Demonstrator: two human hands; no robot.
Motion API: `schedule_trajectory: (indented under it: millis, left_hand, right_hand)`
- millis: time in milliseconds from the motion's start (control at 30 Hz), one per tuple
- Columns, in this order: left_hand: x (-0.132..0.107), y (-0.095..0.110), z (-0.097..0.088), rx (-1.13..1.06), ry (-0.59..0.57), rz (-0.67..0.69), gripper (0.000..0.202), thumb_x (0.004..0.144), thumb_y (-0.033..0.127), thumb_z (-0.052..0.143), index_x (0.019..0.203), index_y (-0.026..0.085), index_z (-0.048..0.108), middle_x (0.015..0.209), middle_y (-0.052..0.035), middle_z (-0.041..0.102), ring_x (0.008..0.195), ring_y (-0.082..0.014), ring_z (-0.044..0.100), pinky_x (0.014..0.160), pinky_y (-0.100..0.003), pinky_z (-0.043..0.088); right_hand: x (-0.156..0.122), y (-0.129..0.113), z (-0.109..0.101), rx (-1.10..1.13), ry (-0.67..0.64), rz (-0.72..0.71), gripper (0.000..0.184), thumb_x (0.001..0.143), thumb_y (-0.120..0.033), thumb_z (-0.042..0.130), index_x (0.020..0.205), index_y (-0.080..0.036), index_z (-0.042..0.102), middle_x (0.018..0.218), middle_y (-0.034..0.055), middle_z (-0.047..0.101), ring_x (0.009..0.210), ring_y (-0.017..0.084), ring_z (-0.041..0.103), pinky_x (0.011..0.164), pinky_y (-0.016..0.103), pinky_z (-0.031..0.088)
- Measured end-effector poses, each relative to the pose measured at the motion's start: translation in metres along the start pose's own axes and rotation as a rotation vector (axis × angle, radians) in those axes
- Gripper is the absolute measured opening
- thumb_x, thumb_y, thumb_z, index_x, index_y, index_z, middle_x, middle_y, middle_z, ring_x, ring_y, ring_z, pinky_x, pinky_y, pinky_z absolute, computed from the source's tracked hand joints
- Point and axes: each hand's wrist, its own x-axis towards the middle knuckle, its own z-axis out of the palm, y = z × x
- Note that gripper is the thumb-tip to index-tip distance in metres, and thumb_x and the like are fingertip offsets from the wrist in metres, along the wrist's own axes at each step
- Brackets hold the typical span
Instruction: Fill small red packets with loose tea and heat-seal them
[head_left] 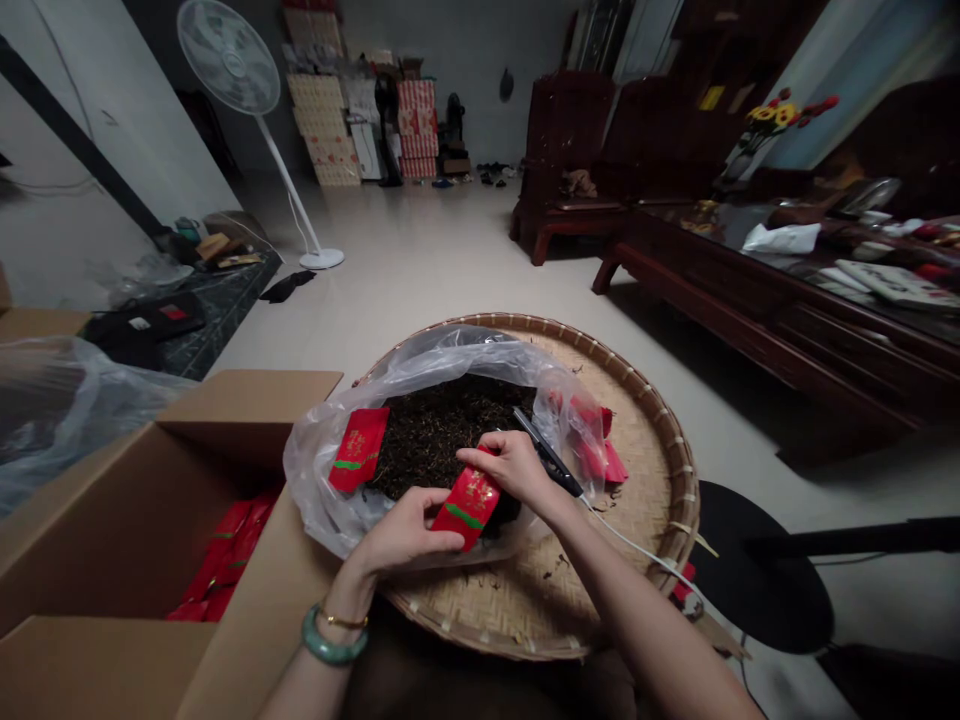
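Note:
Both hands hold one red packet (471, 500) with gold print and a green band, just above a clear plastic bag (315, 490). My left hand (409, 530) pinches its lower left side; my right hand (517, 465) grips its upper end. Dark loose tea leaves (442, 420) fill the opened bag. A second red packet (360, 448) lies on the leaves at the left. Beside my right hand a black handheld device (551, 462) with a white cord rests across the bag's edge. Further red packets (600, 440) lie at the right, partly under the plastic.
The bag sits on a round woven bamboo tray (637, 500). On the left stands an open cardboard box (247, 400) with several red packets (232, 550) inside. A black round stand base (772, 570) is at the right. Farther off are a white fan (232, 65) and a dark wooden table (712, 270).

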Motion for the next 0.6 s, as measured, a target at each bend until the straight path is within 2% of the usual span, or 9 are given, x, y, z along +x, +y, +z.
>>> schedule_trajectory:
  millis: [167,300,433,600]
  left_hand:
    - [-0.004,0.002,-0.006,0.022,-0.025,0.016,0.035,0.061,0.024,0.073,0.094,0.012,0.069,0.089,-0.0031,0.071,0.081,-0.0206,0.062,0.076,-0.029,0.047]
    - [0.003,0.006,-0.001,-0.129,0.049,0.019,0.048,0.06,0.028,0.075,0.104,0.012,0.064,0.093,-0.0046,0.07,0.081,-0.0193,0.063,0.074,-0.028,0.047]
    - [0.013,0.006,0.011,-0.236,0.168,-0.032,0.039,0.063,0.039,0.074,0.087,0.008,0.065,0.078,-0.0084,0.071,0.069,-0.0189,0.064,0.063,-0.027,0.048]
    - [0.017,0.004,0.018,-0.289,0.186,-0.057,0.038,0.062,0.04,0.076,0.08,0.009,0.065,0.071,-0.0086,0.072,0.063,-0.0178,0.066,0.06,-0.026,0.049]
  right_hand:
    - [0.001,0.004,0.003,0.029,0.03,-0.02,0.048,0.076,-0.05,0.061,0.044,-0.016,0.048,0.044,-0.0062,0.033,0.046,0.007,0.028,0.044,0.022,0.02]
    - [0.0,0.002,0.006,-0.015,0.091,-0.037,0.049,0.077,-0.051,0.06,0.044,-0.016,0.049,0.043,-0.0061,0.034,0.046,0.007,0.029,0.045,0.023,0.021]
    - [-0.001,0.001,0.012,-0.109,0.086,-0.107,0.046,0.079,-0.047,0.06,0.047,-0.016,0.052,0.045,-0.0055,0.04,0.046,0.007,0.033,0.046,0.023,0.022]
    - [-0.002,0.002,0.014,-0.165,0.08,-0.104,0.043,0.079,-0.043,0.063,0.048,-0.015,0.054,0.044,-0.0056,0.043,0.045,0.007,0.035,0.046,0.023,0.022]
